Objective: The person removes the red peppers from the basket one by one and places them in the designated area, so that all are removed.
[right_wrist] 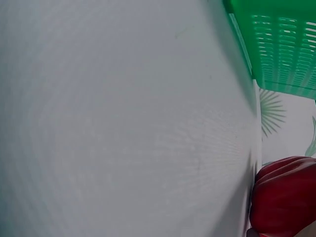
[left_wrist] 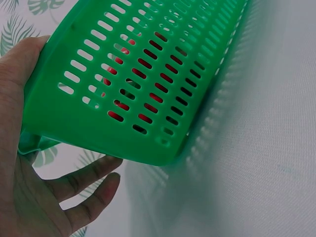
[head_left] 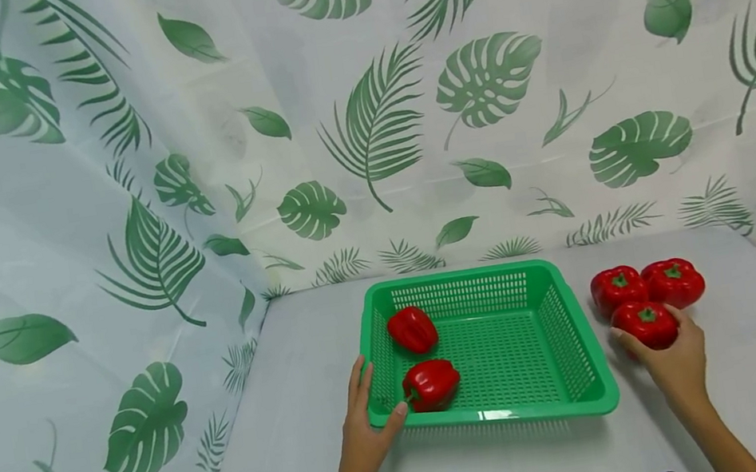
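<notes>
My left hand [head_left: 368, 436] holds the near left corner of a green plastic basket [head_left: 490, 414], thumb over the front rim and fingers along the left side. From the left wrist view, that hand [left_wrist: 39, 197] spans the corner beside the slotted basket wall [left_wrist: 74, 118]. Inside the basket lie two red bell peppers, one farther back [head_left: 413, 330] and one at the front [head_left: 432, 384]. My right hand [head_left: 679, 367] grips another red bell pepper [head_left: 646, 324] right of the basket, thumb and fingers on opposite sides. This pepper [right_wrist: 284, 197] shows at the lower right of the right wrist view.
Two more red bell peppers, left [head_left: 617, 288] and right [head_left: 677, 284], stand just behind the gripped one. A white cloth [head_left: 286, 410] covers the table. Leaf-printed sheets [head_left: 405, 168] rise behind and to the left.
</notes>
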`<state>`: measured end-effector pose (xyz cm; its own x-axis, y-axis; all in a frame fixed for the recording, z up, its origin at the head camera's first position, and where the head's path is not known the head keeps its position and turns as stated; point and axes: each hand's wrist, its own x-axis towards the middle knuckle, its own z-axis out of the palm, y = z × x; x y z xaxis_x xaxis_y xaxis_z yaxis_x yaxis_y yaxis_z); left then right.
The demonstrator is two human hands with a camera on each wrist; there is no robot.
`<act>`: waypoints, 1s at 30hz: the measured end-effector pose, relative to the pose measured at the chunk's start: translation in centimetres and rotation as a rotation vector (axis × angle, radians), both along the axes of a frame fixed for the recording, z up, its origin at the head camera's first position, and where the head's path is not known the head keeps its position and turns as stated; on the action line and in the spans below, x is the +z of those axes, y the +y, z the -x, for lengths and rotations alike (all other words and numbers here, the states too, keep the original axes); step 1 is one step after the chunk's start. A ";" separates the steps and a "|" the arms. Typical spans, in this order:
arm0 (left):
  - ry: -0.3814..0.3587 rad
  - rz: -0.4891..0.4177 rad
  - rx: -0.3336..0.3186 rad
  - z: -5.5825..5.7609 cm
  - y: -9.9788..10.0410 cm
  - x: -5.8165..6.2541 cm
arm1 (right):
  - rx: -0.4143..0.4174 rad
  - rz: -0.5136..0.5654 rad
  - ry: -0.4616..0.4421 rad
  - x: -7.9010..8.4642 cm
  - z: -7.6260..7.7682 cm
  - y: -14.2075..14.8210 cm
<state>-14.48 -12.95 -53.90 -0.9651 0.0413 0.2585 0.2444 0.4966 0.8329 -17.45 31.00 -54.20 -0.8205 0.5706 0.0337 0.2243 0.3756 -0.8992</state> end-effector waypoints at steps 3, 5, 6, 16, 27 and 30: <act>0.000 0.003 0.002 0.0 0.0 -0.1 | 0.009 -0.005 0.001 -0.1 -0.1 -0.1; -0.002 0.001 0.003 0.0 0.0 -0.1 | 0.017 -0.009 0.006 -0.2 -0.1 -0.1; -0.003 0.000 0.003 -0.1 0.0 -0.1 | 0.022 -0.014 0.005 -0.2 -0.1 -0.2; -0.011 -0.007 0.003 0.0 0.0 0.0 | 0.083 -0.028 0.004 -0.4 0.1 0.0; -0.013 -0.013 -0.005 0.0 0.1 0.0 | 0.100 -0.044 -0.022 -0.5 0.0 0.2; -0.012 -0.011 -0.001 0.0 0.1 0.1 | 0.103 -0.043 -0.019 -0.4 0.0 0.3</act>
<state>-14.45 -12.87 -53.84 -0.9682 0.0399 0.2469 0.2346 0.4872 0.8412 -17.46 31.31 -54.62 -0.8754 0.4818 0.0402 0.1992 0.4352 -0.8780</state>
